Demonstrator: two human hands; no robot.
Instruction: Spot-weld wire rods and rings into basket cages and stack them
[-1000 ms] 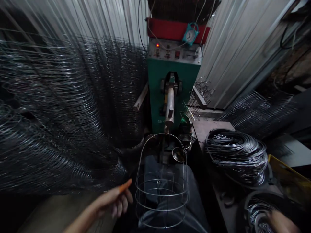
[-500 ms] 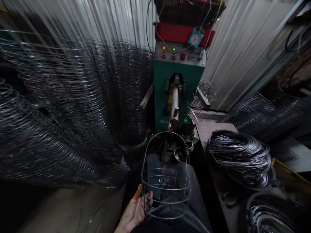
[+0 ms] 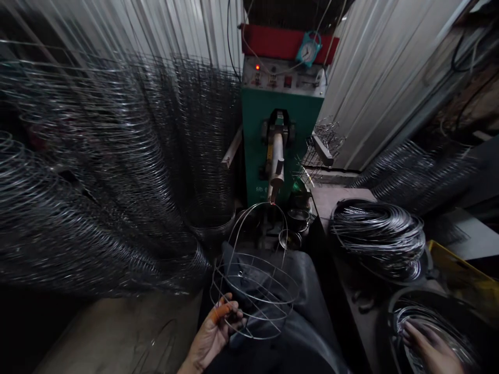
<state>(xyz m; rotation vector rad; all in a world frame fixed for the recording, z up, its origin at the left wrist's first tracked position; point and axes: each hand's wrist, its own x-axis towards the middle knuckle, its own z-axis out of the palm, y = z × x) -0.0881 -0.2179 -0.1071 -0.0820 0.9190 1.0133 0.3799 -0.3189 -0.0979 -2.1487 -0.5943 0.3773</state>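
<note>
Far L: tall stacks of wire rings. L hand pinches near-L side of wire frame, tilted over lap, hoop top at tip of green machine. Clock hangs up top. Then table, wire coil nr far edge; black tub toward near end, R hand on wires inside, can't tell if gripping. Hands well apart.

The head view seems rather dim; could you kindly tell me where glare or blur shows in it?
In the head view, dim light overall; bright glints on the coiled wire and stacked wire cages; the right hand looks blurred; a red indicator light glows.
</note>
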